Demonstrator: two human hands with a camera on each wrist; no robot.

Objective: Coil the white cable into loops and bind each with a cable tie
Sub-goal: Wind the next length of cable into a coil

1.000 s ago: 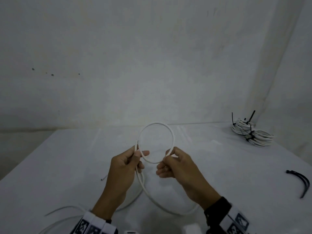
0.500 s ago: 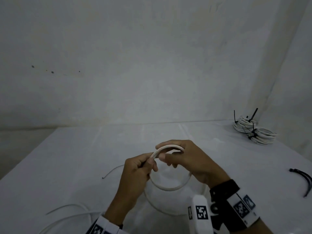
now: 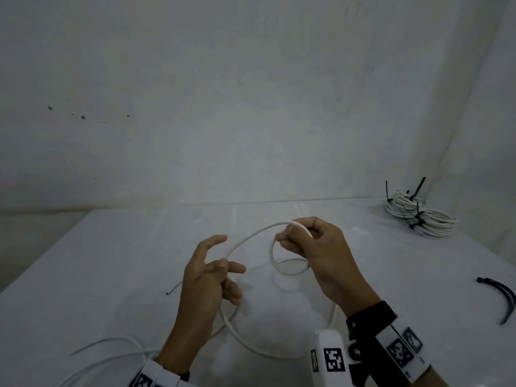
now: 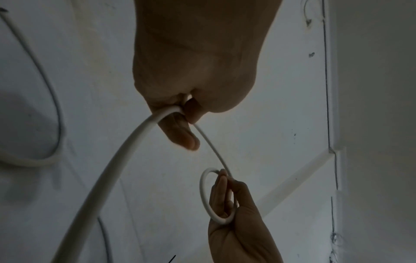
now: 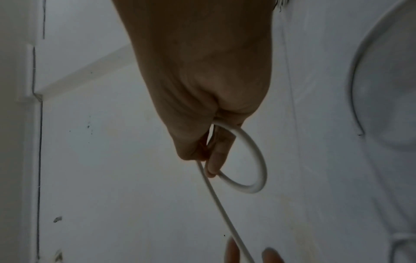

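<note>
The white cable (image 3: 251, 235) arcs between my two hands above the table. My right hand (image 3: 290, 238) grips a small loop (image 3: 287, 270) of it, fingers curled round the top of the loop (image 5: 252, 178). My left hand (image 3: 231, 254) is lower and to the left. The cable (image 4: 139, 135) runs through its curled lower fingers, while its forefinger and thumb point out. From the left hand the cable drops to the table (image 3: 97, 275) in a wide bend (image 3: 265, 351), and more slack (image 3: 106, 358) trails off the near left edge.
Two bound white coils (image 3: 418, 216) with black ties lie at the back right corner. Loose black cable ties (image 3: 499, 294) lie near the right edge. A thin dark-tipped cable end (image 3: 174, 289) rests left of my left hand. Walls stand behind and to the right.
My hands have drawn apart. The right hand carried the small loop right and up; the left hand let go of the loop and slid back along the cable.
</note>
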